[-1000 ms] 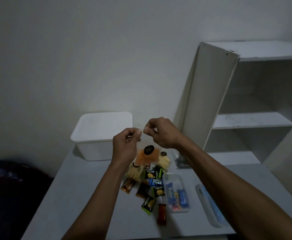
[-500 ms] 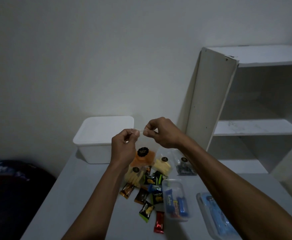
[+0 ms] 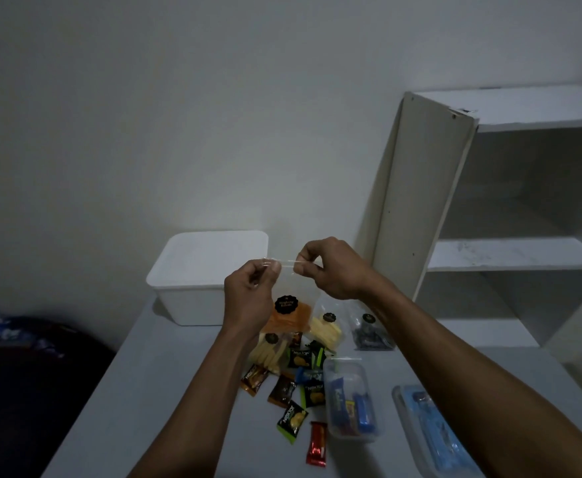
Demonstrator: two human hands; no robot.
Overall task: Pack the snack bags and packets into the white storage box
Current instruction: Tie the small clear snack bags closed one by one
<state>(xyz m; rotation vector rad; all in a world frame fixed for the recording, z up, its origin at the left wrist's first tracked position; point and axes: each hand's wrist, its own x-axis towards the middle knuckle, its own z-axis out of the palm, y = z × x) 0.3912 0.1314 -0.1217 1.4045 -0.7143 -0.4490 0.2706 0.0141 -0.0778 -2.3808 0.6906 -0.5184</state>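
Two hands hold one clear bag (image 3: pixel 288 313) of orange snacks up over the bench (image 3: pixel 165 401), in front of the white box (image 3: pixel 193 291). The left hand (image 3: pixel 248 294) pinches one end of the bag's top strip and the right hand (image 3: pixel 331 270) pinches the other, so each grip is closed on the bag. The strip looks stretched taut between them.

Risks, as I judge them: the hold is on the thin top edge only, so a slip at either pinch would drop the bag onto the pile below. If the seal is not fully closed, tilting the bag toward the box could spill the contents. Light is poor, and I cannot tell whether the seal is closed.

Containers: I cannot see into the white box from this angle; nothing shows above its rim. A small clear tub (image 3: pixel 351 401) near the front of the bench holds blue packets and an orange one. A second clear container (image 3: pixel 427 436) at the right holds something blue, which I cannot identify.

Loose on the bench: two bags of pale yellow sticks (image 3: pixel 326 331), a bag of dark pieces (image 3: pixel 369 336), and small packets (image 3: pixel 296 398) in black, brown, green and red, all still unpacked.
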